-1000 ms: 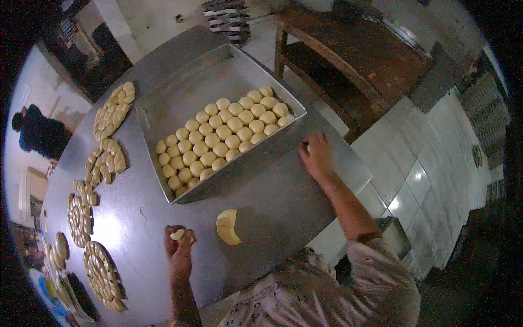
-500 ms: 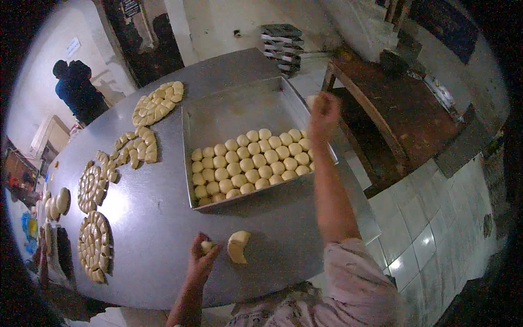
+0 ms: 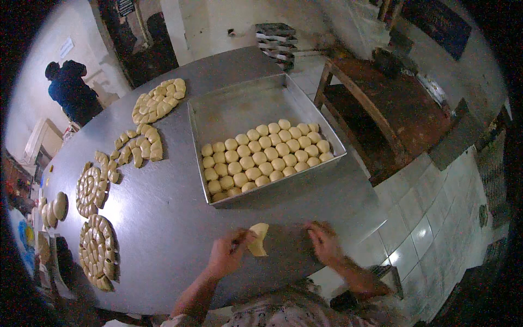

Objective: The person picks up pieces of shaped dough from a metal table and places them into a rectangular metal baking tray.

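Note:
A flat, pale piece of dough (image 3: 258,240) is at the table's near side, one end raised and curved. My left hand (image 3: 227,253) is at its left edge, with the fingers closed on it. My right hand (image 3: 325,244) is to the right of the dough, apart from it and just above the table; motion smears its fingers. Beyond both hands, a square metal tray (image 3: 245,106) holds rows of round dough balls (image 3: 265,157) across its nearer half. Its far half shows bare metal.
Along the left of the steel table (image 3: 163,218) lie cut dough pieces (image 3: 98,250) in round groups and several smooth dough lumps (image 3: 55,209). A brown wooden table (image 3: 376,103) stands at the right, stacked trays (image 3: 276,43) at the back. A person (image 3: 73,90) stands far left.
My right hand has come back from the tray's right side to the near table. My left hand has moved right, onto the flat dough. The whole view has shifted slightly.

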Demonstrator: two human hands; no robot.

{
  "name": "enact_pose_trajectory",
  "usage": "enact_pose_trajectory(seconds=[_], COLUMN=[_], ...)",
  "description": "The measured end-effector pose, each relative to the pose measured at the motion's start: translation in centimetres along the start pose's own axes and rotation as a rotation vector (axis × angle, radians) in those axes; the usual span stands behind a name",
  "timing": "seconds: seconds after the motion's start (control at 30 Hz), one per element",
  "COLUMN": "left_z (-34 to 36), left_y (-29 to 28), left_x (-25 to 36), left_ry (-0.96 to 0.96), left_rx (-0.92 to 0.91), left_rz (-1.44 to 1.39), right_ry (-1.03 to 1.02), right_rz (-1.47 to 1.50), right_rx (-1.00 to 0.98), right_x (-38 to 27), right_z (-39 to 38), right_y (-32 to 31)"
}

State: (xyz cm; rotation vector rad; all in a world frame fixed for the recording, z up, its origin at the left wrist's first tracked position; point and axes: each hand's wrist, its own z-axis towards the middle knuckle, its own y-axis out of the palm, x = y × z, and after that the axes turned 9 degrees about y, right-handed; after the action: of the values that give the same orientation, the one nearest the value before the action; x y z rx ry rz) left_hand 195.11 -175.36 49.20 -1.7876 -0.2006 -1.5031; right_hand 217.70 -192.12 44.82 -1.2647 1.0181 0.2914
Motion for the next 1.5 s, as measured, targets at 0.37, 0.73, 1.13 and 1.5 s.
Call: enact_pose_trajectory(seconds=[0.37,0.73,1.13,1.5], left_z=[-0.2,-1.9,-2.3,-2.2], left_y=[2.5,0.4,1.5,2.5], left_x=[-4.0,0.6,-2.0,2.2], left_ry=[0.524,-0.183,-0.335,-0.136], left_rx=[-0.198,0.015,0.592,0.566], left_rz=[0.463,-0.574,-0.838,-0.7], right_ry=[-0.148,-0.207,0.15,-0.075], right_rz=[-0.316,-0.322,-0.03,-0.098], right_rx=[0.269,0.471,0.225,0.62], right_x=[0.3,6.1,6.2,-1.1], right_z=[3.5,6.5,7.0,30.2], right_y=[-1.4,-4.1,-12.5,-5.2])
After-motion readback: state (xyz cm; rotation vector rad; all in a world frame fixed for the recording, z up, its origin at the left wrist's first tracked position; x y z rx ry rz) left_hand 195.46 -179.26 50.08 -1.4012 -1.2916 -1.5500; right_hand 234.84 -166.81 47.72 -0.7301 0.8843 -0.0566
